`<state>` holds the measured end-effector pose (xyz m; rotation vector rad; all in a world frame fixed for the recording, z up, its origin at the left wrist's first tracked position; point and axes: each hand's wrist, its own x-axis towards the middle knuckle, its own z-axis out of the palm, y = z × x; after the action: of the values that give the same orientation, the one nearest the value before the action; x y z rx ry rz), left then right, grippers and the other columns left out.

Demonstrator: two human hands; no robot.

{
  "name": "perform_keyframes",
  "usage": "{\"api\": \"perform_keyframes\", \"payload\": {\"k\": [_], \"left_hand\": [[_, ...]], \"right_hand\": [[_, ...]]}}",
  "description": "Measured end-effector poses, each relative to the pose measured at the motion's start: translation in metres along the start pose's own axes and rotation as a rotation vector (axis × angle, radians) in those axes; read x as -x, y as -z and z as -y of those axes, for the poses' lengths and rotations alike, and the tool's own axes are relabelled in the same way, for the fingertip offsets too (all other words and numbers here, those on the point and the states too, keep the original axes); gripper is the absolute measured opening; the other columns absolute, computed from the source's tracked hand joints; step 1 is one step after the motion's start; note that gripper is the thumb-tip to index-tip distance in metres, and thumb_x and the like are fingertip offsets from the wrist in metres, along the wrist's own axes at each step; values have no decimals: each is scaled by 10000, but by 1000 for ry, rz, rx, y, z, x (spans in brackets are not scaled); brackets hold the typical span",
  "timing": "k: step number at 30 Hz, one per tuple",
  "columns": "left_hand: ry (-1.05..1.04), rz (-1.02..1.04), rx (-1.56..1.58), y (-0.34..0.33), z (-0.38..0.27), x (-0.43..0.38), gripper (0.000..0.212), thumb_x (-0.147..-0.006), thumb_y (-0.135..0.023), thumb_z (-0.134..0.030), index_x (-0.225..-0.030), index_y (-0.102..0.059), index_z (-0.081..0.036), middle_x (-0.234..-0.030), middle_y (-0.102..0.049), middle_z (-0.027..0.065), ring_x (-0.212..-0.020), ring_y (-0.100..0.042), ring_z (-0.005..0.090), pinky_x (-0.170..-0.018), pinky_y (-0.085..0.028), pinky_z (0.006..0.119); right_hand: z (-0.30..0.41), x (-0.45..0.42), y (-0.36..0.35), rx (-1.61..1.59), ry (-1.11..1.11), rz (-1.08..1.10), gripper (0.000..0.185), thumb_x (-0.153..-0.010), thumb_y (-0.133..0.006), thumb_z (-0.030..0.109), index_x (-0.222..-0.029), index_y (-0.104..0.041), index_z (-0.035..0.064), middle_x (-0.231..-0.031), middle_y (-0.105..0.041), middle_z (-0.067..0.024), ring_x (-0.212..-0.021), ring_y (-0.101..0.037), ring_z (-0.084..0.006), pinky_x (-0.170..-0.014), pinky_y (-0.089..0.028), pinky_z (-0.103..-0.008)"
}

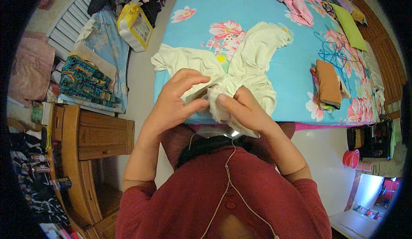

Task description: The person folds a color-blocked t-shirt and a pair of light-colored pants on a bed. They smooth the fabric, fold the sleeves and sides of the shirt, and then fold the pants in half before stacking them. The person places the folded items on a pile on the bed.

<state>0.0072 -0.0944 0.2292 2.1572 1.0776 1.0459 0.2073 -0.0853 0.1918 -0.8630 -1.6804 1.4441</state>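
Observation:
A pale cream garment [254,58] lies rumpled at the near edge of a bed with a blue floral sheet [193,23]. Two long parts of it, like legs or sleeves, spread away from me to the left and right. My right hand [246,108] grips a bunched part of the garment between thumb and curled fingers. My left hand [183,97] is at the left of that bunch, its thumb and fingers apart, the fingertips close to the cloth. Whether they touch it I cannot tell. Some cloth hangs below my right hand over the bed's edge.
Folded clothes with a brown piece [328,84] and blue hangers [334,53] lie on the bed at right. Pink clothing [294,0] is at the far side. A wooden cabinet [103,136], folded patterned cloth [87,81] and a yellow-white package [135,26] stand left.

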Motion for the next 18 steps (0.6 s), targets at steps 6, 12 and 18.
{"api": "perform_keyframes", "payload": {"k": [6, 12, 18], "left_hand": [[-47, 2, 32, -16, -5, -18, 490, -643, -734, -103, -1111, -592, -71, -1108, -543, 97, -1030, -525, 244, -882, -417, 327], [-131, -37, -105, -23, -15, -31, 437, -647, -730, -86, -1064, -603, -55, -1027, -545, 108, -902, -562, 245, -768, -468, 319], [-236, -72, -424, -32, -26, -41, 431, -595, -733, -113, -996, -604, -23, -909, -555, 103, -833, -555, 275, -691, -469, 358]], "right_hand": [[-8, -4, 19, -309, -162, -21, 430, -944, -378, 380, -863, -555, -4, -775, -526, -42, -698, -459, -123, -629, -403, -304], [25, -1, 26, -435, -198, -5, 448, -961, -374, 383, -1054, -556, -16, -969, -600, -56, -827, -540, -108, -758, -442, -257], [19, -7, 28, -322, -174, -30, 412, -948, -422, 377, -949, -613, 13, -829, -603, -9, -748, -514, -69, -660, -428, -225]]}}
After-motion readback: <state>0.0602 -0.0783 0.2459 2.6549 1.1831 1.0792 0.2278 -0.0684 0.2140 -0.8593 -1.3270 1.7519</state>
